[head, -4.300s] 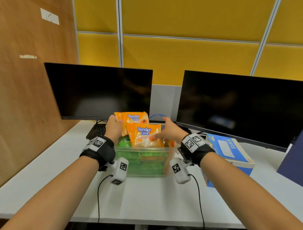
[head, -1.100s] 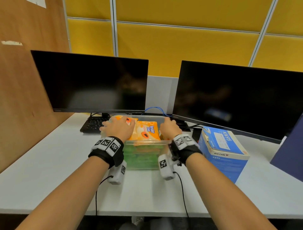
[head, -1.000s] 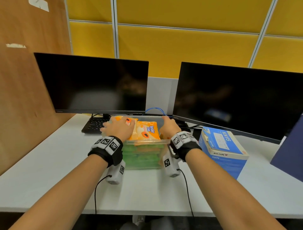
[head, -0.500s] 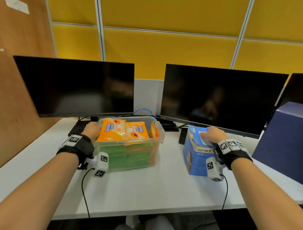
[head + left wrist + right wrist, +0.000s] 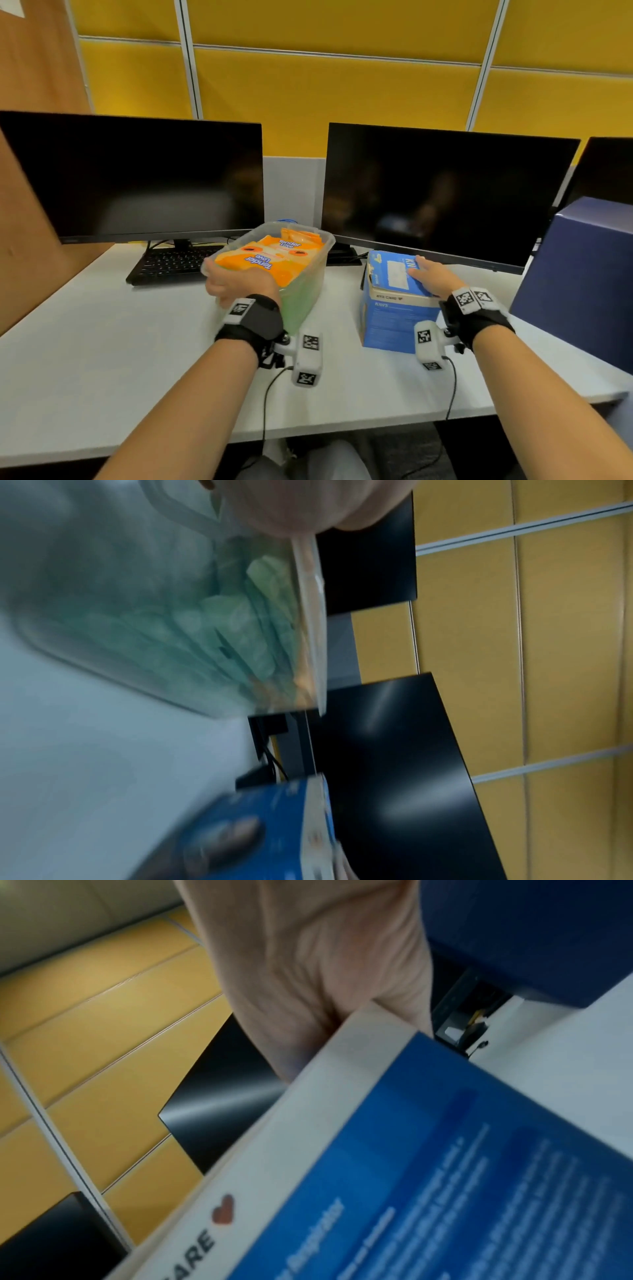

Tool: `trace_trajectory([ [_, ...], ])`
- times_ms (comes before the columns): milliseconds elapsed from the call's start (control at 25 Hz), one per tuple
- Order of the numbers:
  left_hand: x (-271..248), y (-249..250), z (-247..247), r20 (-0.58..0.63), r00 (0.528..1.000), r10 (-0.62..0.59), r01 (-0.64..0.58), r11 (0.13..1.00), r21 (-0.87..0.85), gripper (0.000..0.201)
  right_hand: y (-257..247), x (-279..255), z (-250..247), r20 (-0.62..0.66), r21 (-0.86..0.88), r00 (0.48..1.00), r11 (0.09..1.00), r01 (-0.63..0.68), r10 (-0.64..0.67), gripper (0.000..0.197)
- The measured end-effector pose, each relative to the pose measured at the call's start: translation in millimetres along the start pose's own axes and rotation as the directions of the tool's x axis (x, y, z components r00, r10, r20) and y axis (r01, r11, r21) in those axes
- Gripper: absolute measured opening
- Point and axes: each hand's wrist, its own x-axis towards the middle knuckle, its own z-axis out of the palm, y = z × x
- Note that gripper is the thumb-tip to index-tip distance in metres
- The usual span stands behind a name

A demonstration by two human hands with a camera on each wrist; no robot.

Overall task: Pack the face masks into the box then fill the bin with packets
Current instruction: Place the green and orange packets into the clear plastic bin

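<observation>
A clear plastic bin [image 5: 310, 298] stands askew on the white desk, with orange Tender Love packets [image 5: 270, 260] on top and green packets beneath. My left hand [image 5: 236, 282] grips the bin's near end at the rim. In the left wrist view the bin [image 5: 154, 615] is blurred, with my hand [image 5: 308, 504] on its rim. The blue KN95 mask box [image 5: 394, 318] stands to the right of the bin with its lid down. My right hand [image 5: 430, 277] lies flat on the lid. The right wrist view shows the palm [image 5: 325, 974] over the box [image 5: 411, 1177] edge.
Two dark monitors [image 5: 137, 178] [image 5: 445, 198] stand at the back, with a black keyboard [image 5: 174, 263] under the left one. A large dark blue box [image 5: 582, 274] sits at the right. A wooden partition [image 5: 27, 171] walls the left side.
Both hands were on the packets in the bin a second ago. My right hand has moved over to the mask box. My left hand has turned the bin so that one end faces me.
</observation>
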Motion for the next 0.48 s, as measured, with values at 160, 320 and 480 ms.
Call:
trace_trajectory([
  [160, -39.5, -7.9, 2.2, 0.211, 0.977, -0.025, 0.005, 0.996, 0.094, 0.06, -31.9, 8.2, 27.4, 0.011, 0.082, 0.998, 0.995, 0.055, -0.056, 0.043],
  [320, -42.6, -8.0, -0.8, 0.151, 0.986, -0.073, 0.084, 0.994, -0.067, 0.076, -47.4, 17.5, 49.4, -0.001, 0.188, 0.997, 0.979, 0.077, -0.078, 0.041],
  [480, 17.7, -7.6, -25.0, 0.073, 0.993, -0.094, 0.09, 0.994, 0.066, 0.066, -43.4, 18.7, 52.1, -0.037, 0.289, 0.998, 0.956, 0.052, -0.043, 0.044],
])
